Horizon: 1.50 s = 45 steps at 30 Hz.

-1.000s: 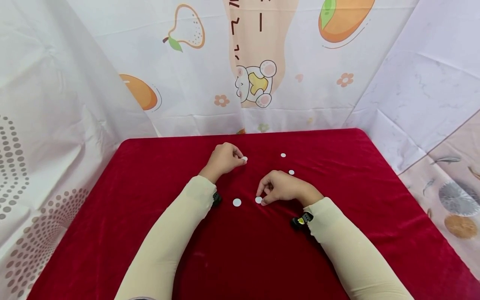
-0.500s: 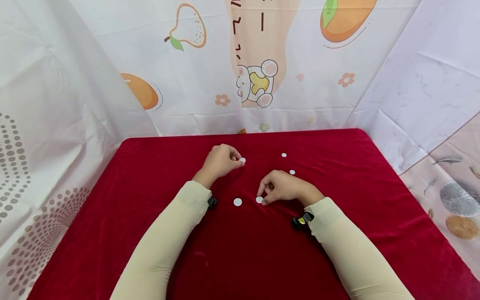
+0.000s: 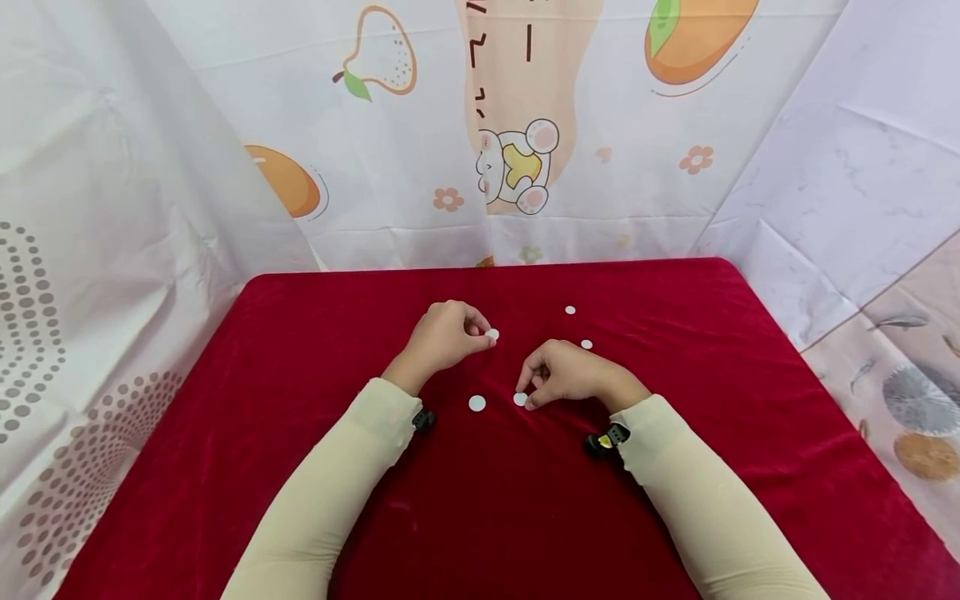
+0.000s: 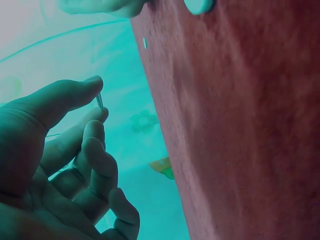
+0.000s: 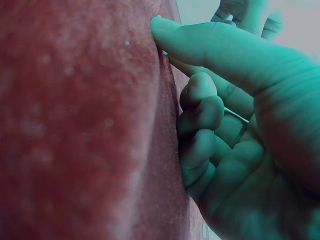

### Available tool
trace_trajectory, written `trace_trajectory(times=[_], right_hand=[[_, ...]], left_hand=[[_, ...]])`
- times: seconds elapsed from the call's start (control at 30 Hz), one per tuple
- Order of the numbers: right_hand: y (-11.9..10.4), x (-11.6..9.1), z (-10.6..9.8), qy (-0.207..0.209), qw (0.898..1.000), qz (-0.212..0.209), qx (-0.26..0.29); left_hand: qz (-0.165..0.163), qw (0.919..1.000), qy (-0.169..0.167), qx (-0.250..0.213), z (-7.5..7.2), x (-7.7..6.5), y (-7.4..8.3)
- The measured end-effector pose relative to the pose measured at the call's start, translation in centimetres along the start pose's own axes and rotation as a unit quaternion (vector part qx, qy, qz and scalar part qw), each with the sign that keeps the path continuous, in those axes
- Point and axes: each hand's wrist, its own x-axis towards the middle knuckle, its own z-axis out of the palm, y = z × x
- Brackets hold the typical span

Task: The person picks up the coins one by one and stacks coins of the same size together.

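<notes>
My left hand (image 3: 444, 335) pinches a small white disc (image 3: 492, 334) by its edges between thumb and forefinger. The left wrist view shows that disc (image 4: 99, 101) nearly edge-on, held above the red cloth, the other fingers loosely curled. Nearer to me, my right hand (image 3: 562, 372) holds thumb and forefinger at opposite sides of another white disc (image 3: 521, 399), down at the cloth. In the right wrist view the thumb (image 5: 210, 45) hides most of it. Just left of it a third white disc (image 3: 477, 403) lies flat.
Two more white discs lie beyond my right hand, a farther disc (image 3: 570, 310) and a nearer disc (image 3: 587, 344). The red cloth (image 3: 480, 517) covers the whole table and shows small creases near the right hand. A printed curtain (image 3: 405, 167) hangs behind the table's far edge.
My left hand, with its disc, has come a little nearer to me and toward the right hand. The right hand and the lying discs have stayed in place.
</notes>
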Motion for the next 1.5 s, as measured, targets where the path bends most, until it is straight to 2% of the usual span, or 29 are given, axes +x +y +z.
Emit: trace_trajectory(times=[0.6, 0.83, 1.07, 1.5], right_hand=[[0.0, -0.1, 0.1, 0.001, 1.0, 0.001, 0.008], [-0.1, -0.1, 0.1, 0.0, 1.0, 0.003, 0.005], [-0.4, -0.1, 0.1, 0.001, 1.0, 0.004, 0.003], [-0.3, -0.1, 0.0, -0.002, 1.0, 0.001, -0.001]], left_hand=[[0.004, 0.9998, -0.016, 0.012, 0.6, -1.8, -0.4], [0.015, 0.9997, -0.016, -0.006, 0.6, -2.2, -0.4], [0.029, 0.9984, -0.039, -0.027, 0.5, -2.8, 0.2], [0.046, 0.9968, -0.065, 0.001, 1.5, -2.7, 0.0]])
